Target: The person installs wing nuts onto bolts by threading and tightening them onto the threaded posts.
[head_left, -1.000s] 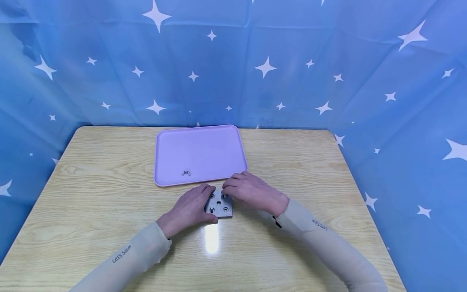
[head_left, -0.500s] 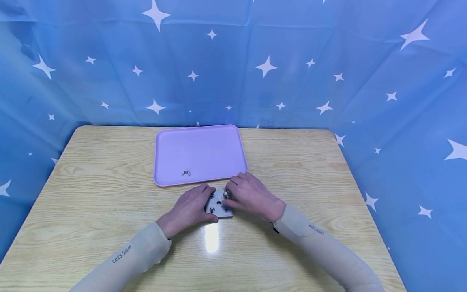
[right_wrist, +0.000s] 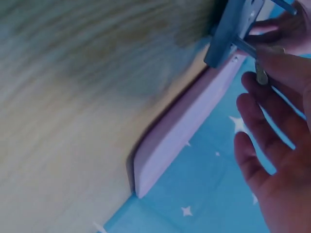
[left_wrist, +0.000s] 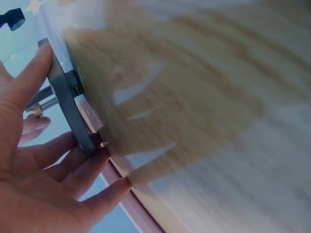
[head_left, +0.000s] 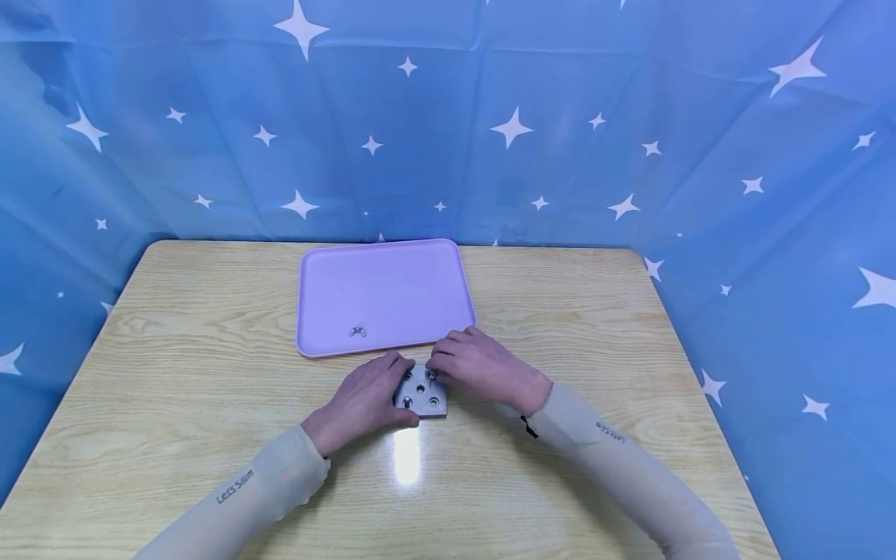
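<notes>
A small square metal plate (head_left: 421, 399) with several holes lies between my hands, just in front of the tray. My left hand (head_left: 365, 399) grips its left side, thumb at the near edge and fingers at the far one. Two threaded bolts rise from the plate; one bolt (head_left: 407, 402) stands near its front left corner. At the far right corner, my right hand (head_left: 486, 369) pinches a wing nut (right_wrist: 261, 74) on the other bolt (right_wrist: 244, 47). In the head view the fingers partly cover this nut. Another wing nut (head_left: 358, 331) lies in the tray.
A shallow purple tray (head_left: 385, 292) sits behind the plate, its front rim close to both hands. The wooden table (head_left: 560, 311) extends to either side. Behind and beside it hangs a blue curtain (head_left: 448, 117) with white stars.
My right hand's fingers and thumb have turned about the far right bolt, drawing back toward me half a second ago, then forward again. The left hand and plate have stayed still.
</notes>
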`<state>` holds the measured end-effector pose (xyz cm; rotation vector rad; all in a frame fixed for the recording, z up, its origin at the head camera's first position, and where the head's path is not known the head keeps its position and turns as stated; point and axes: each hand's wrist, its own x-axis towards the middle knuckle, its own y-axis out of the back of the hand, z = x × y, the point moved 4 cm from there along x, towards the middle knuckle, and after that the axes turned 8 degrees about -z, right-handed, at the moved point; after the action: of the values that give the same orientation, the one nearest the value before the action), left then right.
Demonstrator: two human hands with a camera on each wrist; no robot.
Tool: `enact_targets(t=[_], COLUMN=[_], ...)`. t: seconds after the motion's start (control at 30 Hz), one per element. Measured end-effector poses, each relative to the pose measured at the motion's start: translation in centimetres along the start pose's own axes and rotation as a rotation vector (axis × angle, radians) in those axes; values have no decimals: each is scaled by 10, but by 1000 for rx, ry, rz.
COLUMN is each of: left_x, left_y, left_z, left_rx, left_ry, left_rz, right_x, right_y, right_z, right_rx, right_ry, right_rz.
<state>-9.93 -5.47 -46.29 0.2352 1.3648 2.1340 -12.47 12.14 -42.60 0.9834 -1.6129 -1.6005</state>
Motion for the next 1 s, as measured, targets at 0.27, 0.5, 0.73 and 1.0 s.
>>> enact_targets(t=[0.27, 0.5, 0.73, 1.0], left_x=[-1, -2, -2, -1], left_y=[1, 0, 1, 1], left_z=[1, 1, 1, 1], left_rx=[-5, 7, -5, -17], left_ry=[-7, -30, -20, -9], left_rz=[12, 22, 9, 3], right_x=[6, 3, -4, 0], right_y=[-11, -7, 8, 2], right_z=[-6, -7, -2, 0], right_rx=[-34, -12, 54, -4], right_ry=[-155, -208, 2, 36], right_rz=[118, 103, -54, -34])
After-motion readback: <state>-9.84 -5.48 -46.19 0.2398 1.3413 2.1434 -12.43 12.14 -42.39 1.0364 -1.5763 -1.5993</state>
